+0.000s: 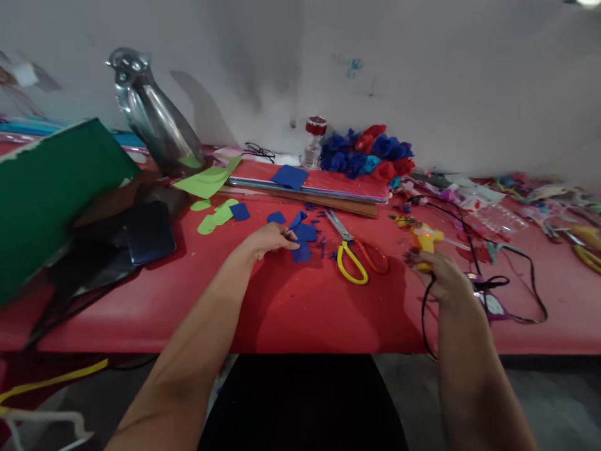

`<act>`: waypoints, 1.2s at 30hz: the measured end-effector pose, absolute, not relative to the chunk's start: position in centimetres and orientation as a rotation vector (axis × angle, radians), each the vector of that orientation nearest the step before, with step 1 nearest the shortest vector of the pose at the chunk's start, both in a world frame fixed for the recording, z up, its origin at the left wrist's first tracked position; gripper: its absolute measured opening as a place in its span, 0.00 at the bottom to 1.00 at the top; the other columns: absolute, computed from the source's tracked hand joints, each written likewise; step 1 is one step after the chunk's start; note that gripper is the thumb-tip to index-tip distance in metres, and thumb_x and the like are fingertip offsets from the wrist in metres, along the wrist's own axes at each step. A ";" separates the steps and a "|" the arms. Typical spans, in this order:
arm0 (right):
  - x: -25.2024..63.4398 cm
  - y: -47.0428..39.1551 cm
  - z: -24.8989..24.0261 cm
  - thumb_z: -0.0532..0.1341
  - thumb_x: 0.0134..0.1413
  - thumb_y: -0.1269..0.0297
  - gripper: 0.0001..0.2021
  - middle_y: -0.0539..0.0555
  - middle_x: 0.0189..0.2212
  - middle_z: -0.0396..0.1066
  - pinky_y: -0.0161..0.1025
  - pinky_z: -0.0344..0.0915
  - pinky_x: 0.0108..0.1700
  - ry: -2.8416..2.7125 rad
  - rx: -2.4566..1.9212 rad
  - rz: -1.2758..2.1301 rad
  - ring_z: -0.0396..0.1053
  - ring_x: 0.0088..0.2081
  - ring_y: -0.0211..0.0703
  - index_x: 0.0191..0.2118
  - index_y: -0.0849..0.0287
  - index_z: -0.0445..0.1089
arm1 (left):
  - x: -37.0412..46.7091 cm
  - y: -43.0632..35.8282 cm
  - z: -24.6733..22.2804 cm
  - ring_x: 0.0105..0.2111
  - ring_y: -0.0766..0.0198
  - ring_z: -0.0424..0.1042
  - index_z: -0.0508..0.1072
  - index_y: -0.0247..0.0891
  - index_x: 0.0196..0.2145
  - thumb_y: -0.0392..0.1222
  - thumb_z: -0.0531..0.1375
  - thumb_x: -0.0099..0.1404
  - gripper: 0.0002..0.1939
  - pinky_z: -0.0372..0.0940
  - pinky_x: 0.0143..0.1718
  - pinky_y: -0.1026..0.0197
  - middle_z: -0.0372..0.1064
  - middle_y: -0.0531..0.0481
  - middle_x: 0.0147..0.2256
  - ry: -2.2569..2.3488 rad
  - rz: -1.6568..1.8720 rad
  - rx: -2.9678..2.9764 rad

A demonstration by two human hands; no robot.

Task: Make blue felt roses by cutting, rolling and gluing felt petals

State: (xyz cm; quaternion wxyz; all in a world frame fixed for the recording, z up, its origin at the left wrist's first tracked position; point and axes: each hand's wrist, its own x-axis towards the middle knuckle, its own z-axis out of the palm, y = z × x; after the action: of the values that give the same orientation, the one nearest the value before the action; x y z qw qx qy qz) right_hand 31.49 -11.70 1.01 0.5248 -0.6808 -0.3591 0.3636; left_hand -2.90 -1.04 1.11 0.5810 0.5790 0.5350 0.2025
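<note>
My left hand (pixel 272 241) is at the middle of the red table, its fingers closed on a small dark-blue cut piece (pixel 301 252) that looks like paper or foam. Other blue pieces (pixel 307 233) lie just beyond the fingertips. On the right, my right hand (pixel 434 270) is wrapped round the handle of a yellow glue gun (pixel 425 239), whose clear glue stick pokes out to the right. A black cord hangs from its handle. Between the two hands lie scissors (pixel 346 241) with one yellow and one red handle, blades partly apart.
Green cut pieces (pixel 218 216) and a phone (pixel 151 233) lie to the left, near a steel jug (pixel 157 119). Behind are stacked red sheets (pixel 338 183), blue and red paper flowers (pixel 369 150) and a glass bottle (pixel 313 141). Scraps and cords (pixel 530 263) crowd the right.
</note>
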 end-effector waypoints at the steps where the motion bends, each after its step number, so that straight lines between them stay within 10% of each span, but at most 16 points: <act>1: 30.6 -12.1 1.5 0.60 0.26 0.72 0.10 0.51 0.24 0.71 0.34 0.67 0.26 -0.828 -1.528 0.978 0.70 0.27 0.40 0.24 0.57 0.66 | -3.1 -1.0 1.2 0.20 0.71 0.57 0.72 0.36 0.21 0.38 0.68 0.38 0.10 0.49 0.23 0.65 0.63 0.55 0.19 1.260 0.408 1.403; 13: 20.3 -16.2 2.1 0.58 0.49 0.43 0.22 0.46 0.12 0.61 0.31 0.53 0.17 -1.325 -1.646 1.190 0.56 0.14 0.32 0.29 0.61 0.67 | -2.9 -1.2 1.5 0.29 0.65 0.65 0.72 0.37 0.19 0.36 0.66 0.42 0.05 0.57 0.34 0.64 0.70 0.53 0.23 1.325 0.266 1.579; 36: 15.3 -14.2 1.4 0.51 0.56 0.46 0.22 0.46 0.11 0.58 0.33 0.55 0.20 -1.830 -1.773 0.996 0.58 0.15 0.35 0.20 0.55 0.58 | -2.6 -1.0 0.5 0.25 0.65 0.64 0.71 0.37 0.15 0.31 0.67 0.40 0.07 0.56 0.30 0.64 0.69 0.53 0.19 1.293 0.346 1.634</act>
State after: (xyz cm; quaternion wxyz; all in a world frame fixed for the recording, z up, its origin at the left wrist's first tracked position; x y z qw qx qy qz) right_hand 15.26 -14.22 1.36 0.2015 -0.6348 -0.6552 0.3565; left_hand -2.60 -0.99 0.49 0.4925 0.6733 0.5327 0.1427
